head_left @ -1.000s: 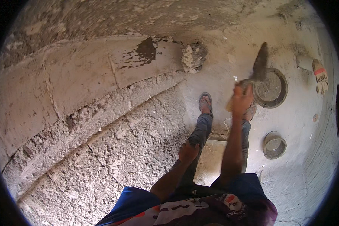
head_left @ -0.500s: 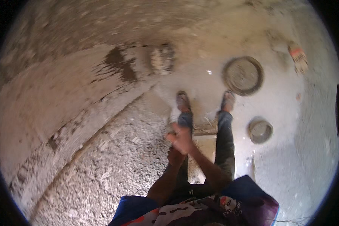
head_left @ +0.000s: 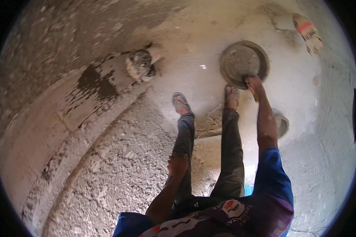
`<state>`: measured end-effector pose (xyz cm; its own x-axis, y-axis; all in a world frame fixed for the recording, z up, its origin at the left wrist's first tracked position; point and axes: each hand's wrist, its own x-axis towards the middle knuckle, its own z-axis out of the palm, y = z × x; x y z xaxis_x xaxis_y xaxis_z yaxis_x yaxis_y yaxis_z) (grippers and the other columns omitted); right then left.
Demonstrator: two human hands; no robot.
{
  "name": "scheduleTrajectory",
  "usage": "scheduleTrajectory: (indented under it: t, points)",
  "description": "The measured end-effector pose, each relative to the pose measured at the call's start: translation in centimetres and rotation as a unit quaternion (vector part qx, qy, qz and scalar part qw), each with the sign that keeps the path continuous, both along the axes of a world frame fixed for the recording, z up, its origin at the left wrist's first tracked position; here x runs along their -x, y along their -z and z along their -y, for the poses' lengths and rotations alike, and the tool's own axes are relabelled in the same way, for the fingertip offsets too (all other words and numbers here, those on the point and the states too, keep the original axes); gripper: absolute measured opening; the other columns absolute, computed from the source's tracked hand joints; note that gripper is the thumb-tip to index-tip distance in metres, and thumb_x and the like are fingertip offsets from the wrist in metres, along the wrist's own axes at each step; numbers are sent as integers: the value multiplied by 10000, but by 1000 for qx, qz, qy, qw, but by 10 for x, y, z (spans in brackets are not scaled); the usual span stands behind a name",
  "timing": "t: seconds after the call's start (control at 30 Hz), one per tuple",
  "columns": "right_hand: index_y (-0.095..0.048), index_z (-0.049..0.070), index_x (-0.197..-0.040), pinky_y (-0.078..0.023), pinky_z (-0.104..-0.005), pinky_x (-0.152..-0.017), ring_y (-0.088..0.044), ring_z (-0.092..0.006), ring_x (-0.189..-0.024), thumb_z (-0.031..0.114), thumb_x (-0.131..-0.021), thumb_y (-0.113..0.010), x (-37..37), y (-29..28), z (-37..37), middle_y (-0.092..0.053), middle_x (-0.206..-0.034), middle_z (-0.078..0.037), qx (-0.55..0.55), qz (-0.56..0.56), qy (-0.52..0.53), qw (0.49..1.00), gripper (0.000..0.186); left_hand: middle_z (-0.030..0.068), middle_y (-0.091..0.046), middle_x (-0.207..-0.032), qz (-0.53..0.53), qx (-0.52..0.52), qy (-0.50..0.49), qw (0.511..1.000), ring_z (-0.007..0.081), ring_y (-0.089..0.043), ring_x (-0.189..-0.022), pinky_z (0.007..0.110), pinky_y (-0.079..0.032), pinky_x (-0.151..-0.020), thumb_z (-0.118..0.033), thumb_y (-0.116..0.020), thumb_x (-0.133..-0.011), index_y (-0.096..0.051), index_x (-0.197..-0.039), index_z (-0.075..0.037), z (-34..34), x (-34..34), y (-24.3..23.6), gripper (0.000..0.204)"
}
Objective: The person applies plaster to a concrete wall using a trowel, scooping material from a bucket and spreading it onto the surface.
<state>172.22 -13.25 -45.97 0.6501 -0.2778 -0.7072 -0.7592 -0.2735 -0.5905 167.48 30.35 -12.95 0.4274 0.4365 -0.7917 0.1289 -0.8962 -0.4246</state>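
Head cam: tan-handled, dark-bladed trowel (head_left: 255,96) was gripped by R hand (head_left: 254,83) at near edge of round grey basin (head_left: 264,58) w/ grey mix (head_left: 240,59); L hand (head_left: 178,165) was rested on dark-grey trouser leg (head_left: 185,138), grip unclear.

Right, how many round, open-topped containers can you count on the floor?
2: the large basin at the right hand, and the smaller bucket partly hidden by the right forearm. Others may be hidden.
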Motion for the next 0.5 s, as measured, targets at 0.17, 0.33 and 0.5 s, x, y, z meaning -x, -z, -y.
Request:
scheduleTrajectory:
  t: [0.17, 0.33, 0.5]
  points:
    - [-502, 37, -648, -391, -273, -359, -462, -161, -380, 139, -741, -495, 15, -86, -44, -463, -491, -59, -226, -46, 253, 939, 138, 198, -522, -1001, 3, 11, -1, 1000, 358, -541, -913, 472, -471, -725, -494, -534, -748, -455, -1093, -21, -5, -9, -6, 590]
    - [-501, 36, -689, -406, -259, -372, -474, -157, -400, 141, -738, -537, -68, -188, -103, -461, -510, -49, -278, 8, 356, 892, 122, 193, -529, -990, 25, 5, -28, 999, 348, -543, -915, 477, -467, -728, -503, -526, -747, -481, -1063, -24, -22, -10, -10, 576]
    - [-526, 18, -776, -429, -259, -455, -514, -150, -491, 156, -740, -587, -170, -279, -149, -513, -600, -62, -276, 156, 364, 876, 155, 189, -535, -1002, 14, 14, -80, 997, 346, -543, -933, 476, -461, -737, -519, -509, -754, -496, -1066, -28, -46, -13, -4, 582]
